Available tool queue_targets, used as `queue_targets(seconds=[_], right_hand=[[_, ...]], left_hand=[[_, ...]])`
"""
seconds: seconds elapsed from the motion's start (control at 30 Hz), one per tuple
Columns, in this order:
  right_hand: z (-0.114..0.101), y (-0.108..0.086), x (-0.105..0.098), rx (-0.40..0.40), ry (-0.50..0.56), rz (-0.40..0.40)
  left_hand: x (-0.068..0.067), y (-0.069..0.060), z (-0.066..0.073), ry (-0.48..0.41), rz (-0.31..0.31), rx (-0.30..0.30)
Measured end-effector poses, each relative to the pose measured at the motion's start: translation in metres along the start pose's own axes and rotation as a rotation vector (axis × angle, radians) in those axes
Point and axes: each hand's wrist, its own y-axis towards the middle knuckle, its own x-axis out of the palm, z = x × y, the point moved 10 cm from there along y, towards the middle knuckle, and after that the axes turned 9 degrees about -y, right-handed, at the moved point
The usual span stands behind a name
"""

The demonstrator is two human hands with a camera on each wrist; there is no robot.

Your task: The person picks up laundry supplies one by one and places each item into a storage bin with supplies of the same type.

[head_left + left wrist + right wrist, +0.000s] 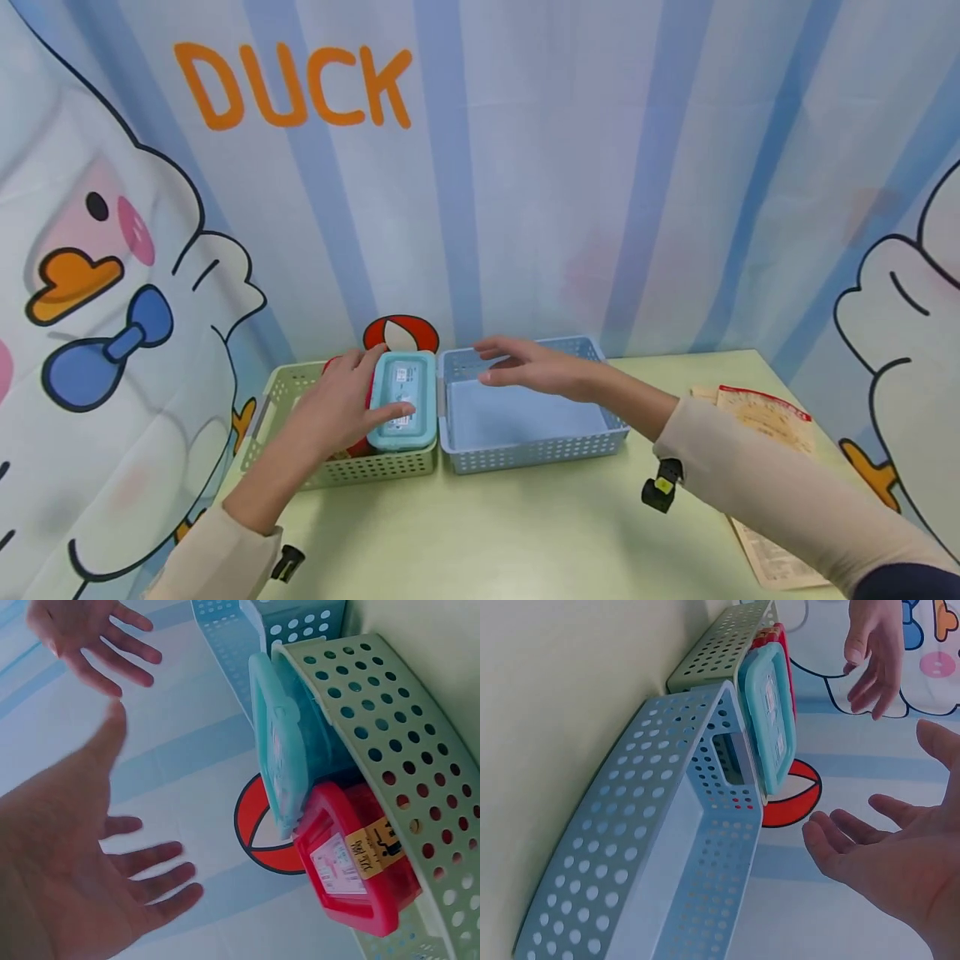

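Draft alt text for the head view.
A person's left hand hovers, empty, over a green basket holding a teal box and a partly hidden red box; the empty right hand hovers over the blue basket beside it. Behind the pale green table, a blue-striped backdrop reads DUCK.

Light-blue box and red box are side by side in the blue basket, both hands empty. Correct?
Wrong basket: the light-blue box and red box are in the green basket, as the left wrist view shows. The rest holds: they're side by side, and the left hand and right hand are empty.
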Motion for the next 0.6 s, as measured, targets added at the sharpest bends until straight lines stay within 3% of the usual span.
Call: queue_targets(seconds=[0.13, 0.27, 0.43, 0.6], right_hand=[[-0.001, -0.012, -0.006, -0.020, -0.072, 0.017], [-0.005, -0.026, -0.013, -0.053, -0.208, 0.057], [-0.010, -0.044, -0.026, -0.088, -0.366, 0.146], [-0.008, -0.061, -0.036, -0.122, -0.435, 0.215]], left_hand=[[-0.003, 0.004, 0.011, 0.034, 0.017, 0.093], [-0.007, 0.008, 0.020, 0.056, 0.052, 0.147], [-0.015, 0.013, 0.026, 0.094, 0.119, 0.151], [-0.012, 0.016, 0.030, 0.129, 0.120, 0.162]])
